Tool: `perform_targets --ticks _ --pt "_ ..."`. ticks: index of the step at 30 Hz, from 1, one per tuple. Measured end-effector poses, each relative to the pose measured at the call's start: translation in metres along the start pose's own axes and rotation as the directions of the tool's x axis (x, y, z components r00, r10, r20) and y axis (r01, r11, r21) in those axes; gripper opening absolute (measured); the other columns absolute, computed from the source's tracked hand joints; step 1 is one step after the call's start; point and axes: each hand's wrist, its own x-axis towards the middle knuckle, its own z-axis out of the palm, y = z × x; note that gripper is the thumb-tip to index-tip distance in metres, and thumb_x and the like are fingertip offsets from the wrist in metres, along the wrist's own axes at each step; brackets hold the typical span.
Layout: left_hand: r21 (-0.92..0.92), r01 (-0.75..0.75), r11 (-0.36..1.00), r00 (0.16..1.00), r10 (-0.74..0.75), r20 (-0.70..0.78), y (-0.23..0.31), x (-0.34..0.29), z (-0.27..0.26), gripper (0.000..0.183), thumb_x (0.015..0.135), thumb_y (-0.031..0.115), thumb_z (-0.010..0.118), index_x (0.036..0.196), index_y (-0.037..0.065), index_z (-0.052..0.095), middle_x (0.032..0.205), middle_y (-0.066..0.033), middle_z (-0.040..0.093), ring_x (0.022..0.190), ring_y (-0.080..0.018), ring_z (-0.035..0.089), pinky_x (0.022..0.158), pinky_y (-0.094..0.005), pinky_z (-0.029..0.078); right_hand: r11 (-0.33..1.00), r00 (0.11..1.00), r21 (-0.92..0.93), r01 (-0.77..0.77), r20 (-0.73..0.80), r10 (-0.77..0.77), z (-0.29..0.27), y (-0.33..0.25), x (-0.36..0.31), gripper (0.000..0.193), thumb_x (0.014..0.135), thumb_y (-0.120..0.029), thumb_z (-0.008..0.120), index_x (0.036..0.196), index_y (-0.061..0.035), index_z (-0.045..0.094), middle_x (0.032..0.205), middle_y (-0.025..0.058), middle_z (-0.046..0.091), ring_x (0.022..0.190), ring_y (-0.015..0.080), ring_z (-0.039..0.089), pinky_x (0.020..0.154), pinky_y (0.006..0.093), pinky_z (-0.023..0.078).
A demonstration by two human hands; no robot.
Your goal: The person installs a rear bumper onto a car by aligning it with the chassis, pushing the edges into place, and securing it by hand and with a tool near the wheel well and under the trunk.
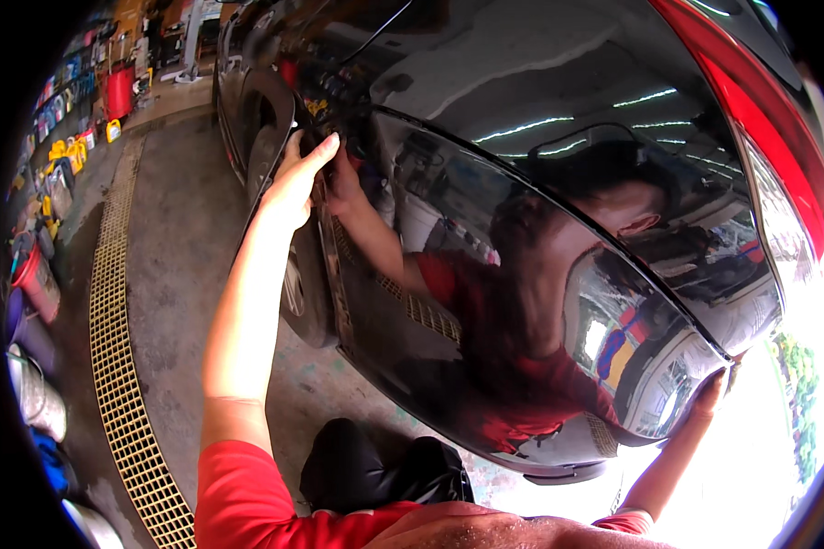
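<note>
A glossy black car bumper (412,357) curves in front of me, below the dark seam where it meets the car's body (522,82). Its shiny surface mirrors my arms and red shirt. My left hand (295,188) grips the bumper's end beside the wheel arch, thumb stretched out and the other fingers partly hidden. Over at the opposite corner, below the tail light (783,215), my right hand (708,395) is closed round the bumper's edge. Its fingertips are hard to see against the glare. Behind my left forearm shows part of the wheel (304,297).
A yellow floor grating (119,366) runs along the left. Beyond it stand a red bucket (37,282), a pale bucket (41,403) and shelves of bottles (57,108). A red drum (119,91) is farther back. Strong daylight floods the right side.
</note>
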Motion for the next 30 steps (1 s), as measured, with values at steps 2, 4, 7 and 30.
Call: perform_targets --ticks 2,4,7,30 --pt "-0.006 -0.017 1.000 1.000 0.017 0.006 0.002 0.002 -0.001 0.065 0.085 0.034 0.062 0.134 0.004 0.031 0.127 -0.0082 0.044 0.120 -0.0181 0.039 0.099 -0.0321 0.031 1.000 1.000 0.003 -0.008 -0.011 0.008 0.003 0.001 -0.002 0.081 0.076 -0.045 0.060 0.135 -0.0039 0.022 0.131 0.0090 0.031 0.118 0.0219 0.030 0.099 0.0363 0.023" --pt "-0.023 -0.113 0.993 0.993 0.114 0.041 -0.001 0.004 -0.004 0.061 0.088 0.032 0.057 0.134 0.002 0.030 0.129 -0.0081 0.043 0.121 -0.0183 0.038 0.101 -0.0312 0.028 1.000 1.000 0.000 -0.016 -0.022 0.016 0.006 0.002 -0.002 0.079 0.076 -0.044 0.060 0.134 -0.0038 0.023 0.130 0.0088 0.032 0.117 0.0215 0.031 0.098 0.0358 0.024" --pt "-0.078 -0.184 0.980 0.982 0.180 -0.057 -0.007 0.004 0.003 0.081 0.084 0.036 0.062 0.140 -0.001 0.016 0.138 -0.0161 0.033 0.128 -0.0234 0.029 0.106 -0.0329 0.021 1.000 0.999 -0.014 -0.026 -0.039 0.025 0.012 0.002 -0.001 0.077 0.077 -0.042 0.060 0.133 -0.0036 0.025 0.128 0.0085 0.033 0.116 0.0209 0.032 0.097 0.0352 0.025" --pt "-0.168 -0.230 0.959 0.964 0.200 -0.175 -0.018 0.007 0.012 0.053 0.095 0.032 0.041 0.133 -0.004 0.031 0.132 -0.0128 0.041 0.121 -0.0192 0.040 0.104 -0.0318 0.029 0.980 0.974 -0.028 -0.196 -0.123 0.191 0.065 0.053 0.043 0.060 0.079 -0.032 0.060 0.125 -0.0020 0.036 0.115 0.0061 0.042 0.104 0.0163 0.039 0.090 0.0301 0.031"
